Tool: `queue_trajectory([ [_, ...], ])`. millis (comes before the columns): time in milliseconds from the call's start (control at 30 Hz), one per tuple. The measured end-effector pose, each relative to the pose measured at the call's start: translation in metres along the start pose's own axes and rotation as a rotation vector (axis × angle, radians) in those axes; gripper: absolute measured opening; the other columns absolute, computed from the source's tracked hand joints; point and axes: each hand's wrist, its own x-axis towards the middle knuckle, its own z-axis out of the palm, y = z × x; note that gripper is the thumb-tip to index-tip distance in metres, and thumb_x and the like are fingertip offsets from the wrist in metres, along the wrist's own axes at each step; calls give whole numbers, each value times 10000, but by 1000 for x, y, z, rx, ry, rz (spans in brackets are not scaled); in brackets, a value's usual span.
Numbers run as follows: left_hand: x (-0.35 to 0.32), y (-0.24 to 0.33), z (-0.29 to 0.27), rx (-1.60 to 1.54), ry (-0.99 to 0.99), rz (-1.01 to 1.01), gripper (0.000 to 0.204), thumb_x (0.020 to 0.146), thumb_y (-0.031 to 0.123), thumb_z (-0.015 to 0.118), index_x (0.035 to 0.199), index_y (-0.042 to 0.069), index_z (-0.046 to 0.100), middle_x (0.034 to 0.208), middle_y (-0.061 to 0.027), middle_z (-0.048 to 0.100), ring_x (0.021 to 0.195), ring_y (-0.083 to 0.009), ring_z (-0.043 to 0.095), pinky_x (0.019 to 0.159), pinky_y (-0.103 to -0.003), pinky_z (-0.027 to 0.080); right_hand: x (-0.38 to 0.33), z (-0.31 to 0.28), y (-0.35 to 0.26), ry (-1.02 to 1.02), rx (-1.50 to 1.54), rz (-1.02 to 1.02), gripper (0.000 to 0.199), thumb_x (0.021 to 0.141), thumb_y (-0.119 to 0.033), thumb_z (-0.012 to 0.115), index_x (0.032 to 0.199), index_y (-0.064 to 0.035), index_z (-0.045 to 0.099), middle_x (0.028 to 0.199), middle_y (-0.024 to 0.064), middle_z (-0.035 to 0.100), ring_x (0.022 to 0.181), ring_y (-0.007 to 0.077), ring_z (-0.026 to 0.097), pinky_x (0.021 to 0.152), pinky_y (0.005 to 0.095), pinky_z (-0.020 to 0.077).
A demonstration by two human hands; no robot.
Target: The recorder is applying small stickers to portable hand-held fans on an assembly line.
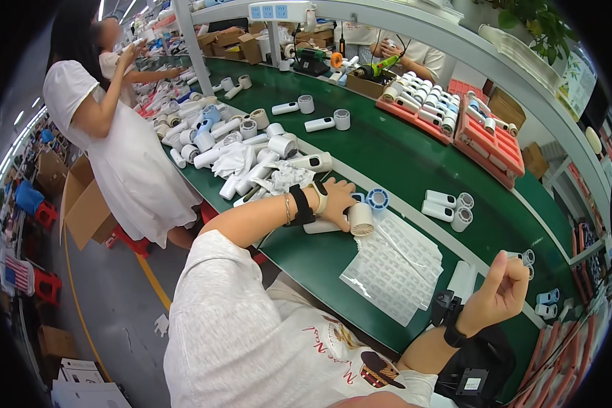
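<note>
Head view, centre of frame: the left hand point(334, 198) lies over a white handheld fan point(350, 221) on the green bench point(401, 156), fingers closed around its body, the round head pointing toward lower right. A blue-and-white ring part point(377, 198) sits just beside the fan head. At lower right the right hand point(502, 289) is raised off the bench with thumb and forefinger pinched together; whether anything small is caught between them cannot be made out. A clear sheet of small labels point(394, 265) lies on the bench between the two hands, below the fan.

Risks, as judged: the fan rests near the bench's near edge, so a loosened grip could let it roll off. The label sheet is light and unweighted; a sleeve or forearm passing over it could drag or crease it. The heap of white fan bodies point(241, 153) at upper left of centre is loosely stacked and could slide toward the working spot.

Not resolved: the fan's handle is covered by the left hand. A black device point(472, 370) at the right wrist is cut off by the lower edge. A red tray point(486, 139) of finished units at upper right shows only in part. A person in white point(126, 153) stands at upper left; another person's hands at top centre are mostly hidden by the shelf.
</note>
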Motion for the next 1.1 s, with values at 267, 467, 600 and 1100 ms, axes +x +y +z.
queue_trajectory([
  [267, 11, -4, 12, -157, 74, 105, 603, 611, 529, 709, 982, 56, 679, 1141, -185, 498, 1010, -341, 502, 827, -397, 428, 2, 3, -2, -37, -12, 7, 206, 819, 54, 622, 699, -22, 474, 592, 4, 442, 555, 96, 360, 550, 233, 273],
  [467, 14, 10, 0, -108, -91, 105, 590, 626, 525, 716, 994, 65, 675, 1106, -175, 523, 1026, -337, 511, 821, -404, 445, 2, 3, -4, -42, -13, -5, 212, 821, 51, 623, 694, -21, 469, 583, 2, 438, 548, 95, 352, 547, 232, 271],
  [600, 11, 9, -5, -135, -70, 88, 553, 632, 483, 736, 989, 65, 670, 1087, -169, 545, 1021, -333, 520, 818, -420, 447, 3, 3, -6, -48, -15, -22, 212, 822, 49, 624, 696, -20, 469, 584, 4, 441, 544, 95, 348, 540, 231, 269],
  [1100, -128, -99, -118, -58, 576, -318, 504, 645, 308, 744, 1052, 37, 620, 1203, -178, 522, 1083, -357, 524, 948, -389, 417, 2, 4, 3, -108, 8, -33, 207, 836, 69, 603, 714, -28, 467, 635, -7, 437, 593, 75, 348, 556, 211, 276],
])
